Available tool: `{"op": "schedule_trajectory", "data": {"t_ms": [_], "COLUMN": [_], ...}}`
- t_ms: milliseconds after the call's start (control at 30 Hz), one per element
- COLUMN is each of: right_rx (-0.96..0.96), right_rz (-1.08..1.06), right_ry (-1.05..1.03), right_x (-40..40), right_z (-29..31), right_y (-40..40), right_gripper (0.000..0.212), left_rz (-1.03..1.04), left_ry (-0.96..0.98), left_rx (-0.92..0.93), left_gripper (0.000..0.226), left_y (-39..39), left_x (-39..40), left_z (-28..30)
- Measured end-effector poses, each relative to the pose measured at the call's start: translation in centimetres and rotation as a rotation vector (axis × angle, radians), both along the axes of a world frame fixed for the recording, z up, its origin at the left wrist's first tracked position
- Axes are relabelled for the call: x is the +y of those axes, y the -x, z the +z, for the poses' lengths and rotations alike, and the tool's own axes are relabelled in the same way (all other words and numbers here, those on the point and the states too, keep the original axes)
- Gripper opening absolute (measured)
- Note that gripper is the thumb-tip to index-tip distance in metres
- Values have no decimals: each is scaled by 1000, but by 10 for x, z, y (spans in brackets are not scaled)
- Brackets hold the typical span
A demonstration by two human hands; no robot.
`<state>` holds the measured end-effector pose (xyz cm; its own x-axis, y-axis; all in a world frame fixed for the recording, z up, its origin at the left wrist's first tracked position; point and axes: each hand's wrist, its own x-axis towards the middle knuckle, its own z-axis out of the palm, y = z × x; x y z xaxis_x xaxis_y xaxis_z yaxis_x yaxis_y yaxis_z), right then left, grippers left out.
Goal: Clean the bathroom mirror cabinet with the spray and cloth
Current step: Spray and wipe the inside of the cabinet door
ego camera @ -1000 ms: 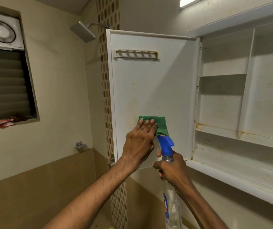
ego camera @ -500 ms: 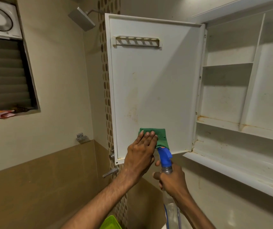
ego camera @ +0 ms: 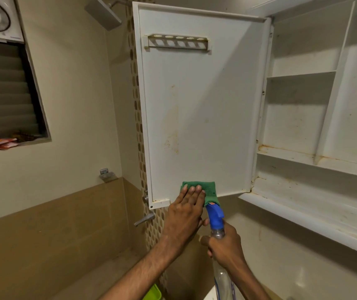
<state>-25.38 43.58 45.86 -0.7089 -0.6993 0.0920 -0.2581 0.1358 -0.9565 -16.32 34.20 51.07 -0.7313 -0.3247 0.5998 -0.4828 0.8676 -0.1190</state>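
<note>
Cloth: green cloth [ego camera: 208,189] lies under the flat, straight fingers [ego camera: 191,191] of the left hand [ego camera: 184,215], pressed to the bottom edge of the open cabinet door [ego camera: 199,109].
Spray: right hand [ego camera: 224,245] curls around the neck of the spray bottle [ego camera: 216,221], whose blue head sits just right of the left fingertips.
Shelves: stained cabinet shelves [ego camera: 303,156] stand right of both hands.

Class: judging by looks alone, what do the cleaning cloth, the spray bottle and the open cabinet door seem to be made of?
Cloth: green soft fabric; it folds under the fingers.
Spray bottle: clear plastic body, see-through, with an opaque blue head.
Cabinet door: probably white moulded plastic; smooth, matte, raised rim, stained.
</note>
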Motion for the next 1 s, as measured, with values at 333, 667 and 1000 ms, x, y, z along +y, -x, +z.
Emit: {"op": "schedule_trajectory", "data": {"t_ms": [333,667,1000], "right_rx": [-55,41,14], "right_rz": [53,245,309], "right_ry": [12,368,506], "right_x": [9,36,-10], "right_z": [-2,96,208], "right_y": [-4,-19,-28], "right_gripper": [33,34,31], "left_rz": [63,93,132], "left_ry": [3,-8,542], "left_rx": [-69,539,137], "left_gripper": [74,18,56], "left_y": [-5,-37,-45], "left_x": [11,29,-34], "left_z": [6,170,267]}}
